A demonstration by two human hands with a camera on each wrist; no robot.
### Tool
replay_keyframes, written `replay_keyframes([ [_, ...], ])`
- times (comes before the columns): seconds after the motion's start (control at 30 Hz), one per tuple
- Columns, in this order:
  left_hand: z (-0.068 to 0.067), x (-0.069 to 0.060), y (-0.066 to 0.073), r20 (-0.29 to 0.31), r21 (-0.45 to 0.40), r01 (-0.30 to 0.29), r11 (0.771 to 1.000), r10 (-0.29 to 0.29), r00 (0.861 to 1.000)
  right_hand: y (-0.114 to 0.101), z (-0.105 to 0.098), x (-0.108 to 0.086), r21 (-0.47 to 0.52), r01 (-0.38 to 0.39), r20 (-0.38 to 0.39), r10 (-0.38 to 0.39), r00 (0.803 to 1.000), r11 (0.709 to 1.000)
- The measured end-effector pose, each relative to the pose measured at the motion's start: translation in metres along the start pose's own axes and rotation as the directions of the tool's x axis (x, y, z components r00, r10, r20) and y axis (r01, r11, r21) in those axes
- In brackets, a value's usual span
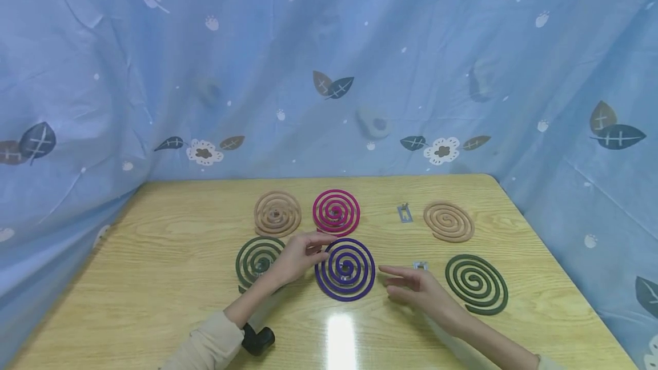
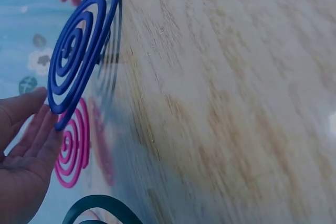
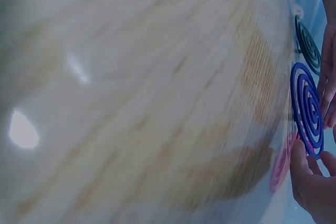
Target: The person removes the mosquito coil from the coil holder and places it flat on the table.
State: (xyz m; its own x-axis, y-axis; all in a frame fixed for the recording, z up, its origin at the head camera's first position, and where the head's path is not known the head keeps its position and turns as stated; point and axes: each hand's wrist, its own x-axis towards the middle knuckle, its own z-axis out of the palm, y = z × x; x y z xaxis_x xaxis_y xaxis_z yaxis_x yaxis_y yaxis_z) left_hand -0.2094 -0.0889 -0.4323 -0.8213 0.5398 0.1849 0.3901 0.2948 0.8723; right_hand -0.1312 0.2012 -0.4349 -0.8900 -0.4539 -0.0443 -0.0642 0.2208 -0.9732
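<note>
My left grip is at the left side of the dark blue coil, its fingers loose and stretched out. They are right by the rim, but I can't tell if they touch it. My right grip is let go too, its fingers just beside the coil's right side with a small gap. The coil lies between both grips, raised above the desk on a little metal stand.

The pink coil is close behind it. A green coil is partly under my left arm, with a tan coil behind it. A metal piece is near my right fingers, and another metal piece lies farther back. To the right are a second green coil and a second tan coil.

The desk's back edge meets the blue cloth. The wood runs wide to the left and toward me.
</note>
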Motion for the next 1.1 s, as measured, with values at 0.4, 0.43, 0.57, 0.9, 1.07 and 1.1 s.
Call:
replay_keyframes([
  [0.4,0.004,-0.005,-0.001,-0.054,-0.019,0.031,0.999,-0.032,0.998,-0.005,-0.001,0.015,0.096,-0.034,0.046,0.030,0.999,0.995],
  [0.43,0.004,-0.006,-0.001,-0.059,-0.019,0.036,0.999,-0.037,0.998,-0.005,-0.002,0.015,0.112,-0.032,0.047,0.027,0.999,0.993],
  [0.57,0.005,-0.008,-0.001,-0.072,0.002,0.069,0.998,-0.069,0.995,-0.005,-0.002,0.019,0.179,-0.034,0.047,0.026,0.999,0.983],
  [0.9,0.005,-0.012,0.001,-0.107,0.021,0.074,0.997,-0.071,0.992,-0.008,0.000,0.025,0.130,-0.035,-0.004,0.036,0.999,0.991],
  [1.07,0.004,-0.013,-0.001,-0.109,-0.010,0.039,0.999,-0.040,0.993,-0.009,0.002,0.028,0.085,-0.037,-0.032,0.040,0.999,0.996],
  [1.1,0.004,-0.013,-0.001,-0.107,-0.015,0.037,0.999,-0.039,0.993,-0.009,0.002,0.029,0.085,-0.040,-0.032,0.043,0.999,0.996],
])
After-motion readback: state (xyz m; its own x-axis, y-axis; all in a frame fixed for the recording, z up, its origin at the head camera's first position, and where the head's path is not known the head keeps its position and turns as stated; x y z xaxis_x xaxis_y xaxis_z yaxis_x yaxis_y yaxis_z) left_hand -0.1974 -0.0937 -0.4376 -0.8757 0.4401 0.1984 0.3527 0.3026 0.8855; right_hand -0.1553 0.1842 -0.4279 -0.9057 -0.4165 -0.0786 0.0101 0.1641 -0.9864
